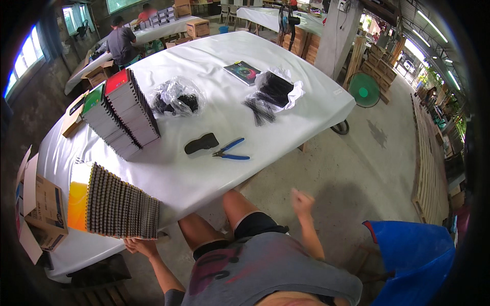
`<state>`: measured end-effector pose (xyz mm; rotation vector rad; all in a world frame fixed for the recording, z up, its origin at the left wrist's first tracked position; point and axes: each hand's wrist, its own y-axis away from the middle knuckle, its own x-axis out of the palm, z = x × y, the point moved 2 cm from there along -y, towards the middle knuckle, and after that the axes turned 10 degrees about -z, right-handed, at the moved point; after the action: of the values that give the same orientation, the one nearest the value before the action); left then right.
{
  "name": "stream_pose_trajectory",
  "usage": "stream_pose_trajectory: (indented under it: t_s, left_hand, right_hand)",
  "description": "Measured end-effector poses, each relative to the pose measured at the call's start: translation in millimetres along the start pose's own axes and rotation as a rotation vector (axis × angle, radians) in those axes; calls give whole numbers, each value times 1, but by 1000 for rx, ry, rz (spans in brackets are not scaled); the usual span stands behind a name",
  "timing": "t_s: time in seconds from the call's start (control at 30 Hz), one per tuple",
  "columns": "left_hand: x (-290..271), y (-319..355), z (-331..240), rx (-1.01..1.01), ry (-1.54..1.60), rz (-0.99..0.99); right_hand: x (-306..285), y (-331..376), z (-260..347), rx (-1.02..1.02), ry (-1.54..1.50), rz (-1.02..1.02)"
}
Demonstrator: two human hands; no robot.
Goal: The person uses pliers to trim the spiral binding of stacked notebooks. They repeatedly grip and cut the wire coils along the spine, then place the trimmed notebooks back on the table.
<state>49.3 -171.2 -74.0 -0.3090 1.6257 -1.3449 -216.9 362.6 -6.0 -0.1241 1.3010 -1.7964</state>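
A tall stack of spiral-bound notebooks [122, 206] with a yellow-orange cover on top stands at the near left of the table, black bindings toward me. My left hand [141, 247] is at its base by the table edge, fingers curled; whatever they may grip is hidden. Away from the table, my right hand [302, 202] is raised over the floor, loosely closed and slightly blurred, with nothing visible in it. Blue-handled pliers [232, 151] lie open on the table beside a black pouch-like piece [201, 144].
Farther left stand notebook stacks with red [117, 81] and green [94, 99] covers. Black pieces fill a clear plastic bag [177, 97]. Black binding coils [275, 92] lie in white wrapping near a dark notebook [242, 72]. An open carton [46, 209] sits left; a blue-covered object [416, 255] is right.
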Motion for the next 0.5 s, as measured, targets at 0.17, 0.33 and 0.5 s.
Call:
stream_pose_trajectory:
  t_s: [0.17, 0.33, 0.5]
  left_hand:
    - [-9, -4, -5, -31, 74, -28]
    - [-4, -2, -4, -44, 83, -31]
    - [3, 10, 0, -54, 136, -25]
  right_hand:
    - [-44, -194, 201, -644, -429, -156]
    - [-169, -235, 236, -1445, -500, -1353]
    - [-189, -251, 193, -1338, -46, -182]
